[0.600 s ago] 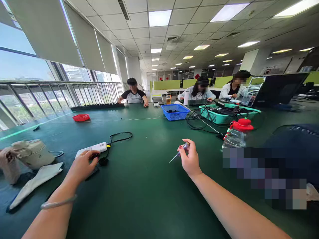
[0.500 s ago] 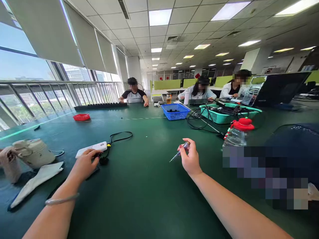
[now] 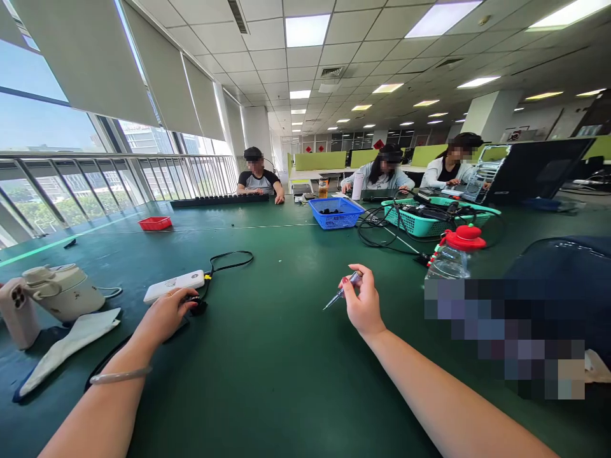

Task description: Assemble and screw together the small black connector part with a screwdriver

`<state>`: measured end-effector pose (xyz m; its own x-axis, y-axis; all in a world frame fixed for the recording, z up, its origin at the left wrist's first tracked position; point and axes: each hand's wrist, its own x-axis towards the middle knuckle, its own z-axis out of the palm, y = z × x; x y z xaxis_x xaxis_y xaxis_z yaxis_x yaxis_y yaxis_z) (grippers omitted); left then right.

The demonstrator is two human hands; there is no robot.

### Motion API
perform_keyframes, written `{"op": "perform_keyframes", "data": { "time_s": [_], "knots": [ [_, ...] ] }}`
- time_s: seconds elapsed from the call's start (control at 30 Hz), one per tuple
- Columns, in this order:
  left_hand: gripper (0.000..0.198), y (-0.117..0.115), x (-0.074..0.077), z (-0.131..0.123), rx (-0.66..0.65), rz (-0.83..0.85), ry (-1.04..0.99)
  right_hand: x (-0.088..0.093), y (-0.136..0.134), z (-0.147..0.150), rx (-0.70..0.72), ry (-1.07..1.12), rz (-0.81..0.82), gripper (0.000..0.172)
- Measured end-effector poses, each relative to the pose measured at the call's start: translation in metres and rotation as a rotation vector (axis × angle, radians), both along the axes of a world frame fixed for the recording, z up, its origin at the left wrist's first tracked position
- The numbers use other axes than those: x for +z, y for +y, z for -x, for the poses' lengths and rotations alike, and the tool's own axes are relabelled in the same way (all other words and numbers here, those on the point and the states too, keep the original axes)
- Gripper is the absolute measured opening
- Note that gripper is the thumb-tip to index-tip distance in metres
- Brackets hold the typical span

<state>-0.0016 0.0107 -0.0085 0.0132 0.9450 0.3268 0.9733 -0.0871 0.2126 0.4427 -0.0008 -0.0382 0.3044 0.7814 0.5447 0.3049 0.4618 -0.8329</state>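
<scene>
My right hand [image 3: 365,305] is closed around a small screwdriver [image 3: 335,298], its thin metal tip pointing down and left above the table. My left hand [image 3: 162,318] rests low over the table with thumb and fingers pinched on a small black part [image 3: 193,303], mostly hidden by the fingers. Just beyond that hand lies a white power bank [image 3: 174,286]. A black looped cable [image 3: 232,257] with a yellow tag runs beside it. Beneath the left hand, a flat dark object [image 3: 176,331] is partly covered.
On the left stand a phone [image 3: 19,315], a cream bottle [image 3: 67,292] and a white cloth pouch [image 3: 71,350]. Farther off are a red tray [image 3: 155,223], a blue basket [image 3: 335,219], a green basket [image 3: 432,226] with cables, and a red-capped bottle [image 3: 451,261]. Several people sit across the table.
The long black strip at the far side has shifted right, near the seated person's hands. My left fingers have moved slightly on the black part; my right hand is nearly still.
</scene>
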Motion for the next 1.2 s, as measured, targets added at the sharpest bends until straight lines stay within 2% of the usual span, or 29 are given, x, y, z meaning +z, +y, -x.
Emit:
{"op": "perform_keyframes", "data": {
  "time_s": [0.4, 0.83, 1.2],
  "knots": [
    [0.046, -0.0039, 0.0017, -0.0029, -0.088, 0.054, 0.058, 0.0025, -0.0009, 0.0007, -0.012, -0.025, -0.002, 0.030],
    [0.050, -0.0095, 0.0067, -0.0018, -0.080, 0.111, 0.068, 0.0016, 0.0002, 0.0000, 0.001, -0.021, -0.005, 0.032],
    [0.046, -0.0095, 0.0066, 0.0017, -0.088, 0.120, 0.037, 0.0026, -0.0015, 0.0003, 0.004, -0.025, 0.006, 0.031]
  ]
}}
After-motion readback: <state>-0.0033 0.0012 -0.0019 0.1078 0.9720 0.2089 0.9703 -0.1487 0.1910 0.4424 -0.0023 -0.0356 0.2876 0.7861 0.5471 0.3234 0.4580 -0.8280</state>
